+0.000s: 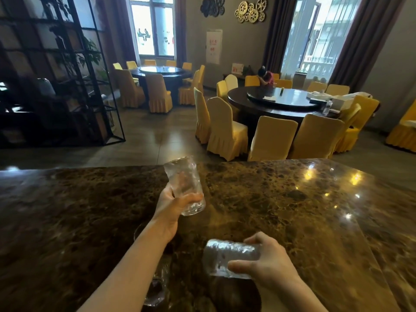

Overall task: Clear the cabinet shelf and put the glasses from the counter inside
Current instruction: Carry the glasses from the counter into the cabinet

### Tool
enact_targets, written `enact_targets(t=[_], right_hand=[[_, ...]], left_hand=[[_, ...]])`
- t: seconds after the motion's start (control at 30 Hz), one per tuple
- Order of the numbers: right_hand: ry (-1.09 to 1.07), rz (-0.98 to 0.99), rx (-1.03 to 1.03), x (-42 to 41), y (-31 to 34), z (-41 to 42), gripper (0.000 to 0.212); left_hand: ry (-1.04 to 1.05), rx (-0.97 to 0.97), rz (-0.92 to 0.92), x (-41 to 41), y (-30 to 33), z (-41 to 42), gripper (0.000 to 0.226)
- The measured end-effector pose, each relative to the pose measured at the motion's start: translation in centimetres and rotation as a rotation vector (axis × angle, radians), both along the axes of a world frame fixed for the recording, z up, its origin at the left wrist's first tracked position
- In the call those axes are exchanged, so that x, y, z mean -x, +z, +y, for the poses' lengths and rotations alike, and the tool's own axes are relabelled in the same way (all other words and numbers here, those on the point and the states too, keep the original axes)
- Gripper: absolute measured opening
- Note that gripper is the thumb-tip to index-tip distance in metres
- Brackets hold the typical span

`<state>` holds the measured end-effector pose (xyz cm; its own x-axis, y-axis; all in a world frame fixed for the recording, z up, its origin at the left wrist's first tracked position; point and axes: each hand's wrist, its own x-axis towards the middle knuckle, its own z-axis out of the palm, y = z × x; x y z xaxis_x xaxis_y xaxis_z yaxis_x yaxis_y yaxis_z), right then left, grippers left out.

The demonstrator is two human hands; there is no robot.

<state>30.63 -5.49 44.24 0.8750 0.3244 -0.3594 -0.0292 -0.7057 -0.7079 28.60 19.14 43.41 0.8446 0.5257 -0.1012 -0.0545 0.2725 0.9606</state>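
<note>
Head view: your left hand (173, 204) is curled round a clear textured glass (183, 184), gripping its lower half, thumb across the front near the base. It's upright w/ a slight tilt, held above the counter (281, 206). Your right hand (267, 260) grips a second glass (227, 255) lying about sideways, rim pointing left, thumb on the near side and fingers over the top, low over the counter's near part; can't tell if it touches the marble. More glassware (157, 287) sits below your left forearm, partly hidden and blurred, count unclear. Cabinet isn't in this view. Beyond the counter: round tables (281, 102) w/ yellow chairs (225, 129), a black shelf unit (56, 75) at left, and a person (266, 77) seated at the far table.
</note>
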Motion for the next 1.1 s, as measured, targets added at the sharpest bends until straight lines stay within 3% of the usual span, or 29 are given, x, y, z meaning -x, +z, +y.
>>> enact_targets(t=[0.13, 0.23, 0.3, 0.37, 0.43, 0.5, 0.57, 0.67, 0.8, 0.97, 1.1], right_hand=[[-0.259, 0.457, -0.383, 1.3, -2.1, -1.6, 0.073], [-0.232, 0.732, -0.603, 2.1, -4.0, -2.1, 0.057], [-0.172, 0.773, -0.749, 3.0, -5.1, -2.0, 0.049], [-0.106, 0.760, -0.814, 3.4, -6.0, -1.6, 0.064], [-0.047, 0.695, -0.824, 3.4, -6.8, -1.5, 0.080], [0.044, 0.592, -0.759, 3.7, -6.3, -1.2, 0.076], [0.212, 0.483, -0.710, 3.7, -6.2, -0.7, 0.057], [0.328, 0.324, -0.646, 3.2, -7.0, 0.7, 0.070], [0.331, 0.065, -0.598, 4.0, -7.4, 3.0, 0.091], [0.312, -0.177, -0.606, 4.6, -8.2, 4.5, 0.089], [0.286, -0.215, -0.594, 4.4, -8.5, 5.0, 0.084]], left_hand=[[0.044, -0.310, 0.118, -0.8, -1.2, -0.1, 0.081], [-0.003, -0.447, 0.164, -1.2, -2.2, -0.4, 0.081], [-0.009, -0.468, 0.186, -1.4, -2.8, -0.5, 0.081], [-0.018, -0.493, 0.199, -1.6, -3.3, -0.6, 0.082], [-0.028, -0.529, 0.219, -1.8, -3.5, -0.6, 0.083], [-0.042, -0.573, 0.237, -1.6, -3.8, -0.5, 0.089], [-0.069, -0.634, 0.252, -1.4, -4.1, -0.5, 0.096], [-0.116, -0.751, 0.278, -1.1, -4.4, -0.4, 0.100], [-0.139, -0.836, 0.267, -0.8, -4.9, -0.1, 0.104], [-0.187, -0.900, 0.252, -0.4, -5.3, 0.4, 0.104], [-0.199, -0.903, 0.250, -0.5, -5.6, 0.4, 0.098]])
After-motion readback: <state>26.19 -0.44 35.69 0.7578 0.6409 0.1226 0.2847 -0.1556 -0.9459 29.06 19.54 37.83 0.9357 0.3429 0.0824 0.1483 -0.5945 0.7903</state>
